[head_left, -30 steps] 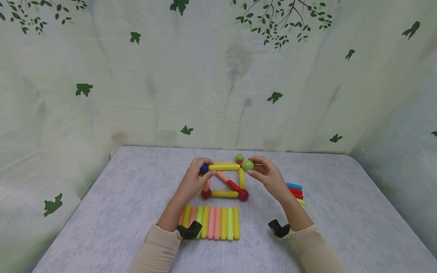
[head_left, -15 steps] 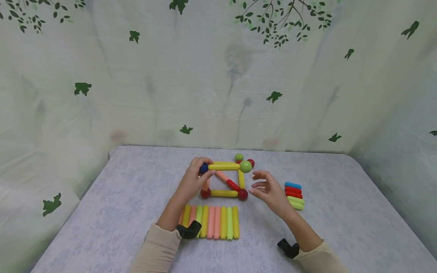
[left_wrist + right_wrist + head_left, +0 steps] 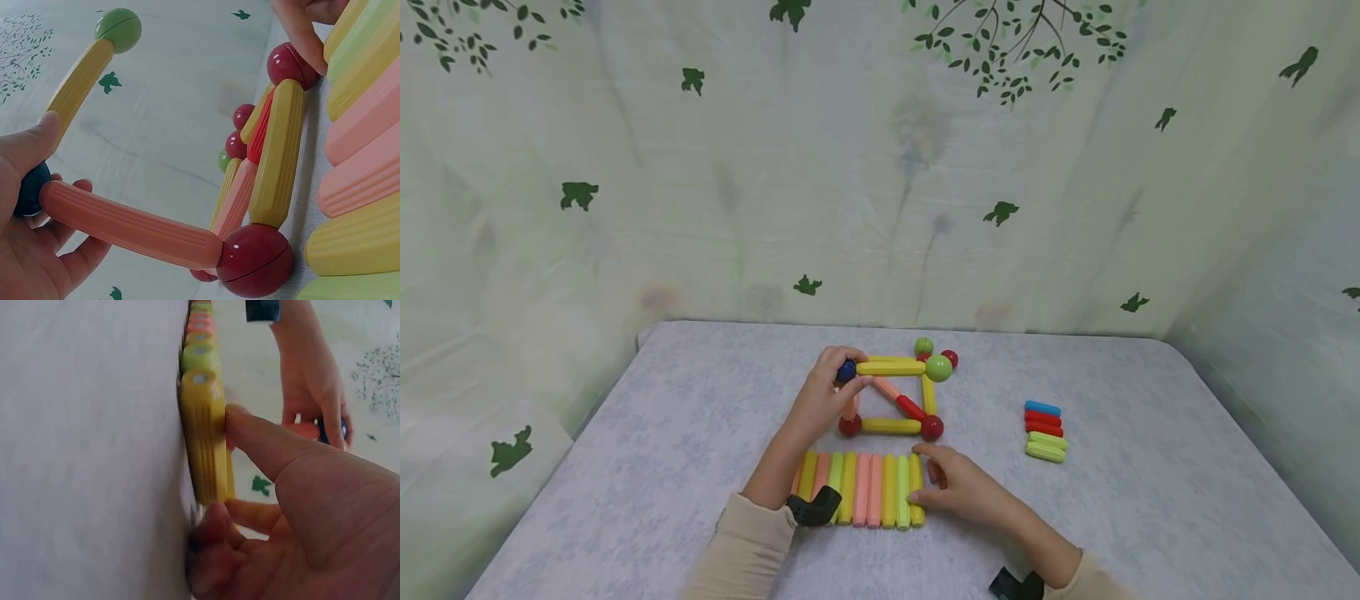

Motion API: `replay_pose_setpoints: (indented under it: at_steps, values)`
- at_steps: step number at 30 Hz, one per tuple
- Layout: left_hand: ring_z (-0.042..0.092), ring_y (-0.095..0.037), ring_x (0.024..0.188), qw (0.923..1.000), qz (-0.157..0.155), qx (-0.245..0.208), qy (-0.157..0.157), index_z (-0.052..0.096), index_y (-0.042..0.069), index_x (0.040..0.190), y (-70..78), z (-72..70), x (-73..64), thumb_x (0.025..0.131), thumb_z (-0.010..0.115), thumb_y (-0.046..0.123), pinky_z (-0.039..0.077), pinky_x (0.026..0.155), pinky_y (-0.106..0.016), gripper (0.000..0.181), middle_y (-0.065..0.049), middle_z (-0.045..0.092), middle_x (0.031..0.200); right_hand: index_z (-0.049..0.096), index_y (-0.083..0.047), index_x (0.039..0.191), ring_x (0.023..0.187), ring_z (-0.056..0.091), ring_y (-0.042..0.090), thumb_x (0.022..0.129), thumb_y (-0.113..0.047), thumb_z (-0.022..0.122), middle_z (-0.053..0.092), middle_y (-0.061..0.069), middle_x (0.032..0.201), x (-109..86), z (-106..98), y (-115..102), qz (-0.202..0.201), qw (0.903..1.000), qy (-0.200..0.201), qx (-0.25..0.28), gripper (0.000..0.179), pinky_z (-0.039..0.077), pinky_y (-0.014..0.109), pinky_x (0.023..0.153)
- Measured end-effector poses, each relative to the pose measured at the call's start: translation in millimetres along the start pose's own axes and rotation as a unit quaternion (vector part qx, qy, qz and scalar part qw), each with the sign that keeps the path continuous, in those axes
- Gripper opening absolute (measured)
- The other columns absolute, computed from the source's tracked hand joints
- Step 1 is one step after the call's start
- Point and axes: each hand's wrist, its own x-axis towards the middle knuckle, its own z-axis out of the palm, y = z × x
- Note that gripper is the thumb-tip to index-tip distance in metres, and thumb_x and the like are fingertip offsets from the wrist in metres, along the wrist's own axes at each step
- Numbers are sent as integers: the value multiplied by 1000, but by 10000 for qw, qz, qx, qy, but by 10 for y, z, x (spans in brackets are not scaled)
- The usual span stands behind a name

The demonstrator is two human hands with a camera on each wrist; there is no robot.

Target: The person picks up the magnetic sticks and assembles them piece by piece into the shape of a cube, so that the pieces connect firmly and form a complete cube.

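while left fingers [image 3: 39,139] pinch a blue ball [image 3: 35,190], the endmost yellow stick [image 3: 206,440] lies against right fingers [image 3: 259,432], grip unclear.

L arm: plain beige long fabric sleeve [image 3: 737,546], soft creases, cuff stops short of the wrist. R arm: matching beige fabric sleeve [image 3: 1088,581], mostly cut off at frame btm. L hand [image 3: 829,387] & R hand [image 3: 961,485] both bare. By L cuff: small black elbow-shaped wrist cam [image 3: 815,507], blocky, dark housing. By R cuff: 2nd black angular wrist cam [image 3: 1017,585], same style, btm cropped. Mount details too small to tell.
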Motion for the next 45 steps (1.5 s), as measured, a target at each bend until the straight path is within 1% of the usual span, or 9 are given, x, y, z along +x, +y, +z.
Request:
replay_pose_setpoints:
  at_steps: [4,9,12,16,20,33,38,42,45]
  values:
    - [48,-21,84,10000,-33,-10,8,53,12,108,15,-2,-1,86,60,19,44,71,-33,24,-8,45,108,46,-12,117,51,44,12,78,-28,66,47,-1,64,-21,71,-84,366,9974,83,-611,46,34,24,44]
    - [48,-22,84,10000,-58,-23,-10,53,11,108,20,-1,-2,86,60,19,44,71,-33,24,-8,45,108,42,-13,120,55,48,14,81,-19,65,51,0,72,-36,31,-154,348,9980,375,-379,46,41,25,46]
    - [48,-22,85,10000,-52,-36,-16,53,11,108,19,0,-4,87,60,19,44,72,-33,24,-8,45,109,43,-10,121,65,50,14,82,-16,66,53,-1,81,-10,-70,-173,81,9950,990,-58,45,45,25,52]
    - [48,-22,86,10000,-53,-46,-14,53,12,108,13,-1,-4,87,60,20,45,72,-33,24,-8,45,108,50,-9,113,76,52,14,81,-13,68,55,-1,90,68,-226,-175,-67,9799,1992,86,37,48,26,64]
    - [49,-23,87,10000,-62,-34,-35,54,12,108,-1,2,-2,86,60,19,45,73,-33,24,-8,45,108,52,-10,112,84,54,15,81,-13,67,57,0,96,173,-338,-151,-147,9676,2506,277,34,49,31,72]
    - [46,-21,83,9998,-125,-163,12,47,9,116,3,-8,-7,85,62,18,44,70,-32,35,-11,45,108,51,-11,111,93,55,18,83,-11,65,57,1,101,348,-380,-114,-396,9585,2690,855,31,48,34,78]
    - [49,-21,90,9986,-363,-347,-160,39,8,122,6,-73,0,84,64,21,45,76,-35,47,-13,48,114,42,-16,123,93,55,18,82,-11,67,56,3,105,344,-375,-97,-476,9590,2681,781,48,48,34,78]
    - [50,-22,98,9970,-519,-519,-259,39,7,123,-17,-172,6,83,65,22,45,83,-39,50,-12,48,117,24,-26,136,94,56,19,81,-7,66,55,7,111,327,-393,-86,-1079,9490,2921,498,72,48,35,79]
    - [51,-23,99,9964,-538,-588,-273,43,5,120,-36,-232,8,82,67,21,45,84,-40,47,-10,48,115,24,-27,138,96,56,19,81,-5,65,54,8,114,315,-412,-84,-1585,9391,3050,75,74,48,34,80]
